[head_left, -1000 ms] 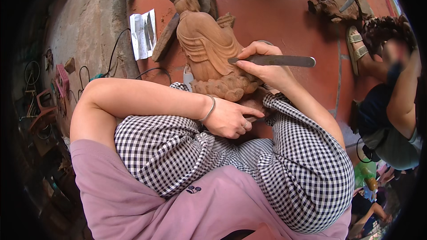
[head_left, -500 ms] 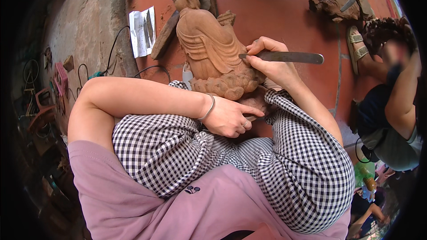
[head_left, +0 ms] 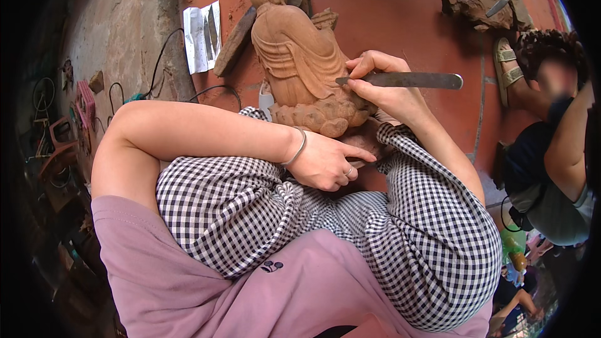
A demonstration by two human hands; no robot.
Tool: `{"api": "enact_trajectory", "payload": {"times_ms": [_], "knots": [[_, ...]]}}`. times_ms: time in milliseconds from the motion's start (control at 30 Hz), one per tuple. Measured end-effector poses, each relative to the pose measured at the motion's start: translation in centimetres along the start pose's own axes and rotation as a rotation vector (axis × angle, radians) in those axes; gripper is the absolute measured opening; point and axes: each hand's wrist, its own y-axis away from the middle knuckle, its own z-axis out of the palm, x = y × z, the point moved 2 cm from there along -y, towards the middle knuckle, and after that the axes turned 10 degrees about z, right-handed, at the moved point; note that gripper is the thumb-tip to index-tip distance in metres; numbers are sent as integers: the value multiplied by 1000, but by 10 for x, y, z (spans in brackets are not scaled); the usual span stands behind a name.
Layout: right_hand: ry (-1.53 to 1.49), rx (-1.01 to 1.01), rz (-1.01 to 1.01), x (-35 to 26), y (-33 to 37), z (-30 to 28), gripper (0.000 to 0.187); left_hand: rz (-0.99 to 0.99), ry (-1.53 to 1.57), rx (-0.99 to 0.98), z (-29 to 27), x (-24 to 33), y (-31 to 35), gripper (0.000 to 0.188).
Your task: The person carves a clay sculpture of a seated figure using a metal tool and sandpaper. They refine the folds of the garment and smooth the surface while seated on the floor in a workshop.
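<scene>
A brown carved statue [head_left: 291, 50] of a seated, robed figure lies with its head away from me and its petalled base [head_left: 319, 116] near my knees. My right hand [head_left: 391, 91] pinches a flat metal carving blade [head_left: 413, 80] with a rounded far end. Its tip meets the lower robe on the statue's right side. Below the base is my left hand [head_left: 325, 161], its index finger stretched along the underside edge. The other fingers are curled there, their tips hidden.
Long carving blades lie on white paper [head_left: 195, 40] beside a wooden block [head_left: 235, 44]. A rough wood piece [head_left: 485, 7] with a metal tool on it sits at the far right. Another person [head_left: 551, 144] squats on the right. A black cable [head_left: 216, 92] runs at left.
My viewpoint has shifted slightly, moving the floor things a little up and right in view. The blade tip stays near the same part of the robe; both hands keep their hold.
</scene>
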Motion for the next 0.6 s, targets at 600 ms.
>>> {"api": "enact_trajectory", "payload": {"times_ms": [600], "knots": [[-125,20,145,-1,1,-8,8,3,-6,16,1,0,1,17]]}}
